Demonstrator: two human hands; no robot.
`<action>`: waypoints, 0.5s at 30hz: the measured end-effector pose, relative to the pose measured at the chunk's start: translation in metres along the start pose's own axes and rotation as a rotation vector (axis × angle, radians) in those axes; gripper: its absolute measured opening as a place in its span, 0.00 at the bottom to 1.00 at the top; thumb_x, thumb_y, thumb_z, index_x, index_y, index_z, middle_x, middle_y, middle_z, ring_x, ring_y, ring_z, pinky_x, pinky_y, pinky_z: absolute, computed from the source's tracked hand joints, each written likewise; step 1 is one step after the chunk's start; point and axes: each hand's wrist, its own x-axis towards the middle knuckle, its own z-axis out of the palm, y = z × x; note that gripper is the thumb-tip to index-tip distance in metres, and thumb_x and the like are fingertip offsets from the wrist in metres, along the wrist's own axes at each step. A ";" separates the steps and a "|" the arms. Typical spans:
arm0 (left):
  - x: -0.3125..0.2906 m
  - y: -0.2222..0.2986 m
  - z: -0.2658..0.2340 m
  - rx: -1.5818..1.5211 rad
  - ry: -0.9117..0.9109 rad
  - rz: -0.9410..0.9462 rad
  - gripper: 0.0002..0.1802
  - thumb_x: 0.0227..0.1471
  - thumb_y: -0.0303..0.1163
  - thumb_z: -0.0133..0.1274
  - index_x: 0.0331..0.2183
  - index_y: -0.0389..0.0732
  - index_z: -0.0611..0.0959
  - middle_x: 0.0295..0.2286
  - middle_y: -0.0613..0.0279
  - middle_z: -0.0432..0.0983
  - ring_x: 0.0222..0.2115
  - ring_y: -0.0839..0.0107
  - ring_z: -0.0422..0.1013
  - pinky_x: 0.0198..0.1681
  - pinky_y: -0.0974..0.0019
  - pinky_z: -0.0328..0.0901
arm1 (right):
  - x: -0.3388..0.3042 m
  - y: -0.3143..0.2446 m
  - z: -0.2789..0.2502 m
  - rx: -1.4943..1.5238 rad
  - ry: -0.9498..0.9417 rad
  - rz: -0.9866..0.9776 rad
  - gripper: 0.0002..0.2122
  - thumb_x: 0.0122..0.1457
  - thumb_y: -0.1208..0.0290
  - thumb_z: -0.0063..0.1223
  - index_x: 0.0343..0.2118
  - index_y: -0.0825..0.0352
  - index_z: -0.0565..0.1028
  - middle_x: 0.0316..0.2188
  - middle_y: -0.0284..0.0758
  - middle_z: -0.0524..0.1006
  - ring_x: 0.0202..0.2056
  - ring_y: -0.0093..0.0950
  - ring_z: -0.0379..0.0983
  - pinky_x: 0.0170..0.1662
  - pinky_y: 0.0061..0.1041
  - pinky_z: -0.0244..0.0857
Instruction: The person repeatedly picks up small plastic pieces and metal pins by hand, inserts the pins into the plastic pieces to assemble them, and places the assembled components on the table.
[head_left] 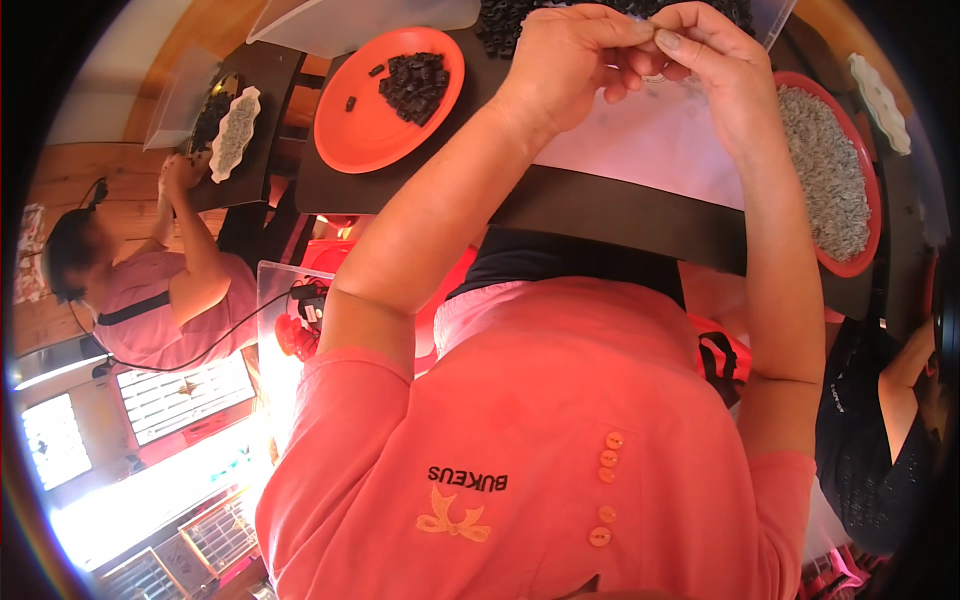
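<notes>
Both hands meet over a white sheet (640, 150) at the top middle, thumbs and fingertips pressed together. My left hand (572, 68) and my right hand (722, 72) pinch at the same spot; whatever lies between the fingertips is too small or hidden to name. Left of my left forearm stands a round orange-red plate (350, 135) with a heap of small black parts (415, 88) and a couple lying apart. To the right of my right forearm, another red plate (868, 262) is full of small grey pieces (822, 175). Many black parts (500, 25) lie just beyond my hands.
The dark table edge (600, 210) runs in front of me. A clear plastic bin (350, 25) stands at the back left, and a white wavy-edged tray (880, 105) at the far right. One person (170, 290) works at the left table; another (870, 440) sits at right.
</notes>
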 end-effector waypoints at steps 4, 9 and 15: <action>-0.008 0.017 -0.025 0.314 0.269 0.126 0.11 0.56 0.33 0.55 0.28 0.34 0.80 0.21 0.61 0.75 0.19 0.73 0.69 0.19 0.72 0.60 | 0.004 0.013 -0.006 -0.060 -0.039 -0.033 0.04 0.57 0.77 0.54 0.34 0.67 0.76 0.28 0.28 0.76 0.30 0.19 0.73 0.36 0.18 0.65; -0.012 0.008 -0.066 0.758 0.420 0.359 0.06 0.46 0.28 0.61 0.28 0.34 0.84 0.21 0.63 0.77 0.20 0.78 0.69 0.20 0.74 0.60 | -0.025 0.030 0.044 -0.570 -0.390 -0.368 0.03 0.51 0.74 0.53 0.29 0.66 0.74 0.28 0.36 0.76 0.30 0.36 0.74 0.36 0.29 0.68; 0.004 -0.029 -0.081 1.416 0.352 0.599 0.12 0.41 0.30 0.64 0.32 0.37 0.84 0.27 0.60 0.78 0.26 0.69 0.73 0.33 0.67 0.69 | -0.006 0.049 0.023 -0.971 -0.247 -0.562 0.04 0.49 0.76 0.51 0.29 0.66 0.72 0.29 0.35 0.78 0.33 0.39 0.75 0.35 0.36 0.67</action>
